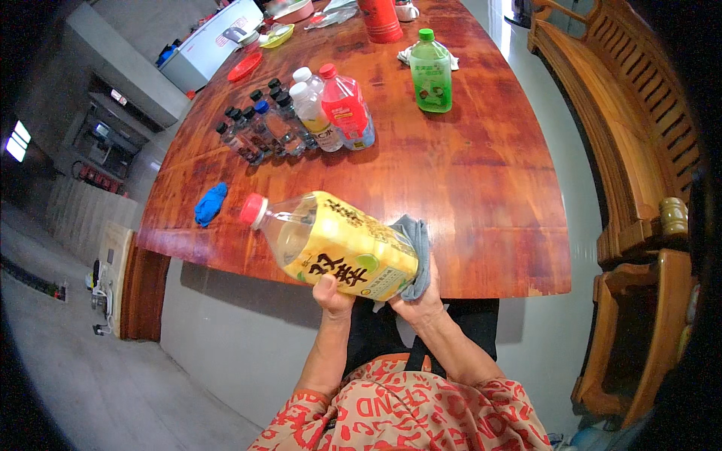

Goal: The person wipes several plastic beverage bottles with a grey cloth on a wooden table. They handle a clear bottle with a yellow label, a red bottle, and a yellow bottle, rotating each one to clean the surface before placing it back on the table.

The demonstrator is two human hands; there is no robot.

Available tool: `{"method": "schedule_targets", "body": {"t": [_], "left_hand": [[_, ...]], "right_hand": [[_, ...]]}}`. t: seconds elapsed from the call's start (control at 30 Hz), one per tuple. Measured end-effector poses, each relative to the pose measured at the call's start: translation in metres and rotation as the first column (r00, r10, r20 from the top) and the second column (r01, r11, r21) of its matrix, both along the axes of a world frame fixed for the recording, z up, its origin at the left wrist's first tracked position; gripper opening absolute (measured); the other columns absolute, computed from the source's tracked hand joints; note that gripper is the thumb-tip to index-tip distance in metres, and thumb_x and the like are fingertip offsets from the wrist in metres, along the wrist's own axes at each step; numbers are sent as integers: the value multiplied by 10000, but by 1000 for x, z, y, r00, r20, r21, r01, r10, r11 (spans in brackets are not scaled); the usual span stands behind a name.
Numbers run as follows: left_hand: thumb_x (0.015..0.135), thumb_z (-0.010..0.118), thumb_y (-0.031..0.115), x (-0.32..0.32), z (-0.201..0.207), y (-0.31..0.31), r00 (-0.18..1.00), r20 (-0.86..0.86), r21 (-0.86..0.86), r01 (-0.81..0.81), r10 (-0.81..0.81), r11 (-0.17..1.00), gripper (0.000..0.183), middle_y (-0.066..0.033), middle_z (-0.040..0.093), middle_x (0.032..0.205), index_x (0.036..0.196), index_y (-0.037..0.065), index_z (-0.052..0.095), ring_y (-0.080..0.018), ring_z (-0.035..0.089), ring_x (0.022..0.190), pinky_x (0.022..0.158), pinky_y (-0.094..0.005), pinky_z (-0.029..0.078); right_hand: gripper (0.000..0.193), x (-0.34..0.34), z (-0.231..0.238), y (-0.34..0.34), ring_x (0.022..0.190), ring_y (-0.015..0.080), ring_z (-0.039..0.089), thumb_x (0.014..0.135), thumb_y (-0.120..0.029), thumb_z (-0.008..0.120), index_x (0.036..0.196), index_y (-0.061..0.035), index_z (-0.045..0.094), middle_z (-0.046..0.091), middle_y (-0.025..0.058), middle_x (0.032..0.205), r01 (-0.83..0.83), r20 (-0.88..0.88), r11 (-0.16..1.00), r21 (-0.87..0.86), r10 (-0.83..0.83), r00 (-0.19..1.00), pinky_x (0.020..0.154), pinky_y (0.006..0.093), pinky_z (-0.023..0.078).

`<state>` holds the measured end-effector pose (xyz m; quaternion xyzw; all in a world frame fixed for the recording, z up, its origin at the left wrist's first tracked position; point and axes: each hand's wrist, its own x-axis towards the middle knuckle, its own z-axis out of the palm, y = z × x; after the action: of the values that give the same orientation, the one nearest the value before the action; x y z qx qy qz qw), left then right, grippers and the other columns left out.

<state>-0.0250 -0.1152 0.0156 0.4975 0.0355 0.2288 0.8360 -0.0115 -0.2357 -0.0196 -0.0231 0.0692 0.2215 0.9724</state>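
Observation:
A large clear plastic bottle (347, 239) with a yellow label and a red cap lies tilted in my hands above the table's near edge, its cap toward the left. My left hand (331, 295) grips it from below near the middle, the thumb against the label. Around the base, my right hand (423, 301) presses a grey-blue cloth (416, 255) to the bottle; part of that hand is hidden behind cloth and bottle. Left of the cap, a crumpled blue cloth (210, 204) lies on the wooden table (481, 218).
Several small dark-capped bottles (248, 139), white-capped bottles (317, 120) and a red-labelled bottle (347, 109) stand grouped at the table's left middle. A green bottle (431, 75) stands farther right. Behind are a red container (380, 21) and a red dish (244, 67). A wooden bench (624, 143) stands at right.

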Motion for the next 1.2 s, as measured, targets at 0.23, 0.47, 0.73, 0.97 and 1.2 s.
{"method": "schedule_targets", "body": {"t": [0.23, 0.47, 0.73, 0.97, 1.2], "left_hand": [[748, 626, 201, 11, 14, -18, 995, 91, -87, -22, 30, 996, 776, -85, 426, 1265, 1410, 99, 235, -209, 432, 1194, 1035, -397, 375], [785, 601, 478, 6, -10, -14, 999, 45, -15, -20, 21, 1000, 800, -157, 466, 1279, 1380, 39, 296, -287, 510, 1150, 979, -435, 438], [723, 550, 579, -5, -24, 7, 985, -58, 25, 167, -165, 986, 898, -191, 498, 1279, 1366, -7, 327, -308, 526, 1145, 973, -419, 439], [684, 611, 503, -17, -36, 1, 986, -107, 7, 126, -124, 992, 875, -147, 506, 1254, 1351, 2, 348, -289, 538, 1125, 964, -404, 452], [657, 717, 264, -11, -39, -3, 996, 19, -10, 85, -84, 996, 785, -133, 534, 1165, 1306, -12, 373, -248, 575, 1035, 888, -366, 498]], "right_hand": [[410, 2, 4, -2, 1091, 182, 531, 950, -313, 396, 1271, -65, 448, 539, 85, 1191, 564, 389, 658, -499, -411, 824, 943, 359, 444], [367, -6, 8, -17, 1090, 248, 510, 881, -186, 512, 1206, -18, 498, 513, 152, 1201, 811, 808, 302, -500, -175, 563, 982, 374, 381], [307, 20, 39, -40, 1102, 271, 528, 921, -190, 525, 1166, -9, 561, 560, 153, 1161, 646, 765, 414, -641, 283, 578, 983, 367, 388], [256, 33, 44, -41, 1020, 250, 550, 894, -122, 519, 1100, 23, 566, 569, 138, 1090, 600, 683, 328, -730, 374, 627, 920, 345, 419], [369, -4, 64, -33, 973, 370, 541, 702, -56, 713, 1036, -1, 568, 540, 185, 1085, 923, 876, -117, -365, 294, 384, 851, 430, 450]]}}
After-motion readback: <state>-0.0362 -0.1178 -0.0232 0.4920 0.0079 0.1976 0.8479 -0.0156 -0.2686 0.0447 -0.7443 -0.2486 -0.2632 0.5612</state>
